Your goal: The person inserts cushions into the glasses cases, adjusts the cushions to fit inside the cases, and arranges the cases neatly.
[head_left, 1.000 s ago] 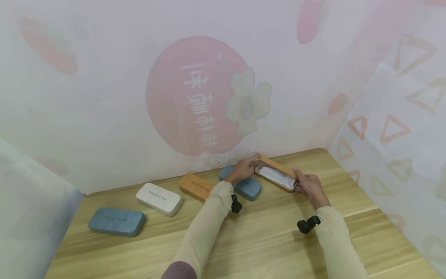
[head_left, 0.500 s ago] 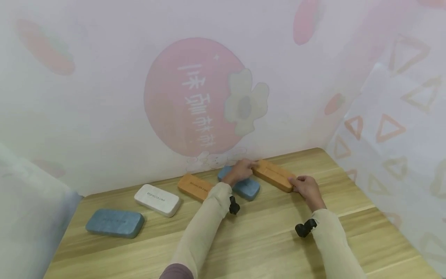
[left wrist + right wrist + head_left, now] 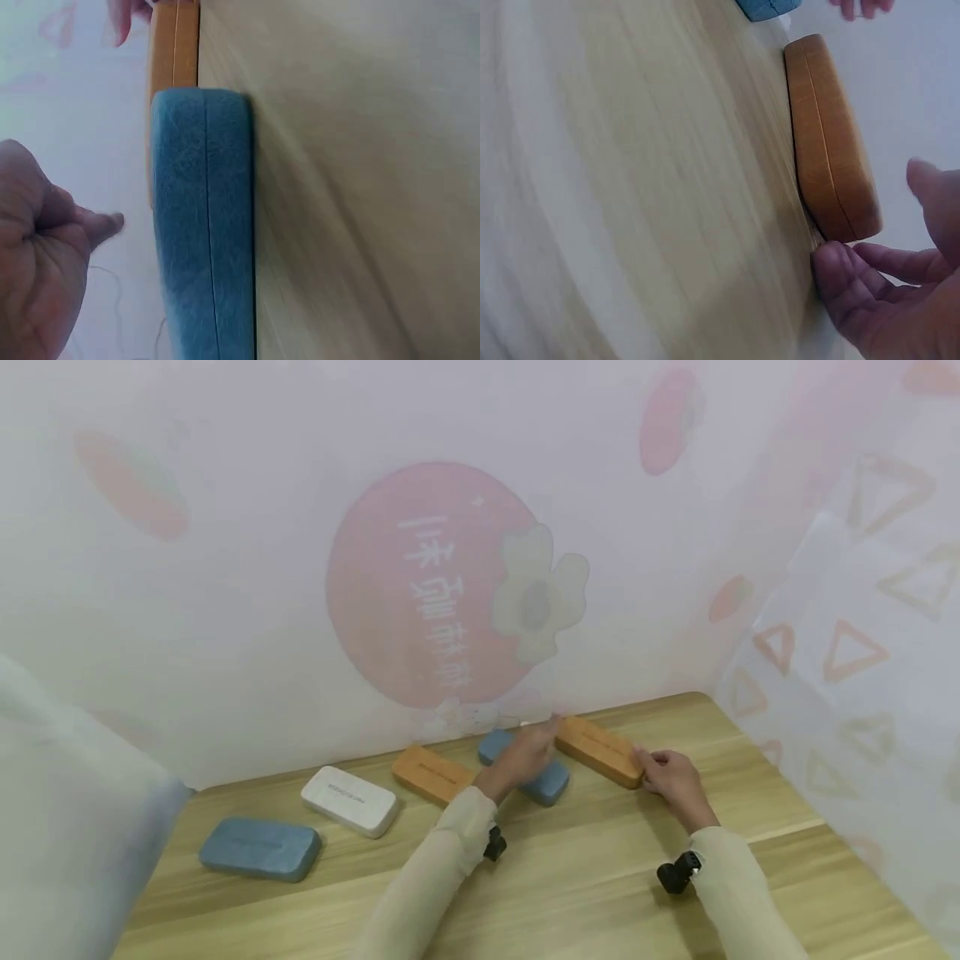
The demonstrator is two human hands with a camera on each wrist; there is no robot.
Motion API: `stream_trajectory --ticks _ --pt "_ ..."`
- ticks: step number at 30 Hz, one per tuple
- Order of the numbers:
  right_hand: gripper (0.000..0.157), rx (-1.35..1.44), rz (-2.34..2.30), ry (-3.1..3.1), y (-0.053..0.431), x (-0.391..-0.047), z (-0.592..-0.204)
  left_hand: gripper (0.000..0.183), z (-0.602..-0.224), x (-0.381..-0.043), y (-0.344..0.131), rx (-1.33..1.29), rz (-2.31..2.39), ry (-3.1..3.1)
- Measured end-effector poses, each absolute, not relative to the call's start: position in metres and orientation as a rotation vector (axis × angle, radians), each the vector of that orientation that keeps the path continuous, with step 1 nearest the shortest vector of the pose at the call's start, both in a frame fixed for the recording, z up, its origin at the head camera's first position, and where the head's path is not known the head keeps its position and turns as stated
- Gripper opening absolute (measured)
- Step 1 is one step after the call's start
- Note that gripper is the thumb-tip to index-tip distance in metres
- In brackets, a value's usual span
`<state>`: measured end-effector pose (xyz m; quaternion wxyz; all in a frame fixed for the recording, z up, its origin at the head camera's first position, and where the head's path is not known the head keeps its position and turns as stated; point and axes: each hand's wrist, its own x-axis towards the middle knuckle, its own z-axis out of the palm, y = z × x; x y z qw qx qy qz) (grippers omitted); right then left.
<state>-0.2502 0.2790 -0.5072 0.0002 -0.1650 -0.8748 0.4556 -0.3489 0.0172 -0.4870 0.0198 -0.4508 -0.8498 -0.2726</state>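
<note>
A closed orange glasses case (image 3: pixel 600 752) lies at the back right of the wooden table, dark lettering on its lid. My right hand (image 3: pixel 675 781) is at its right end; in the right wrist view the fingertips (image 3: pixel 831 262) lie by the case's lower edge and the thumb stands apart, raised. Above a blue glasses case (image 3: pixel 549 782), which it partly covers, is my left hand (image 3: pixel 525 753). It holds nothing, and the right wrist view has its fingers (image 3: pixel 866 6) apart from the orange case. The left wrist view shows the blue case's seam side (image 3: pixel 202 225) up close.
Leftward along the table stand a second orange case (image 3: pixel 431 774), a white case (image 3: pixel 350 800) and another blue case (image 3: pixel 260 848), all closed. A printed wall (image 3: pixel 262 610) rises right behind the table's back edge.
The orange case's lid has come down over the white cloth inside. My left hand has since lifted off the case's left end, and the right thumb has come away from the lid.
</note>
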Motion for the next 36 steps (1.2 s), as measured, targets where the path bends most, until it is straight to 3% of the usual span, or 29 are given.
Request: stream_trajectory --ticks 4,12,24,36 --pt "0.090 -0.451 1.359 -2.809 0.285 -0.251 -0.504 0.062 -0.483 -0.334 0.004 -1.567 -0.863 -2.565" --pt "0.098 -0.354 1.363 -2.836 0.297 -0.250 -0.505 0.083 -0.477 -0.313 -0.017 -1.562 -0.929 -2.782" --pt "0.084 -0.068 1.141 -2.790 0.296 -0.256 -0.502 0.075 -0.488 -0.303 -0.046 -1.667 -0.647 -2.731" --pt "0.073 0.450 0.795 -2.574 0.298 -0.250 -0.518 0.072 -0.490 -0.297 -0.061 -1.663 -0.289 -2.582"
